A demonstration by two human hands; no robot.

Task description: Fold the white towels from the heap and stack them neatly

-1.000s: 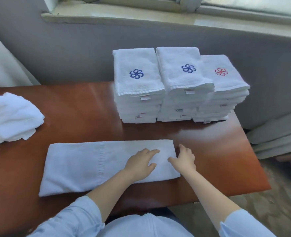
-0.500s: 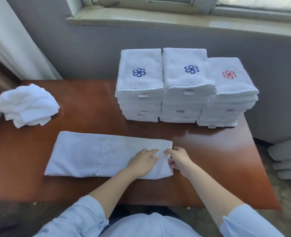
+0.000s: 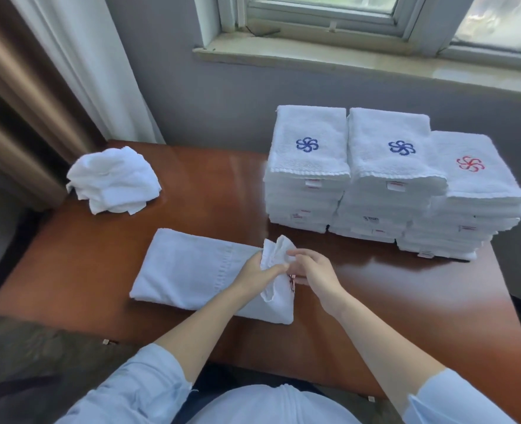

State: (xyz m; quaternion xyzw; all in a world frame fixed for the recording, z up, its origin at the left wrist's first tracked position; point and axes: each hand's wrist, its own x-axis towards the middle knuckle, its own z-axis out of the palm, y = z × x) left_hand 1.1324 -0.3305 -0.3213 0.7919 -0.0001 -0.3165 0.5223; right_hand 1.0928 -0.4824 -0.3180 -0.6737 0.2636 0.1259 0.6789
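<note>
table (image 3: pixel 222 191): three stacks (image 3: pixel 387 169), one heap (image 3: pixel 113 180); left hand (image 3: pixel 254 275), right hand (image 3: pixel 315 276) fingers (image 3: pixel 297 254) pinch one towel (image 3: pixel 185 264).

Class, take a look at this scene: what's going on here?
A person is folding white towels at a wooden table. The left hand and right hand pinch the right end of a long-folded towel, raised off the table. A small heap of unfolded towels lies far left; three stacks of folded towels stand far right.

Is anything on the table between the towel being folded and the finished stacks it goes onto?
Nothing visible. Only bare table lies between the half-folded towel and the three stacks; the unfolded heap sits apart at far left.
</note>
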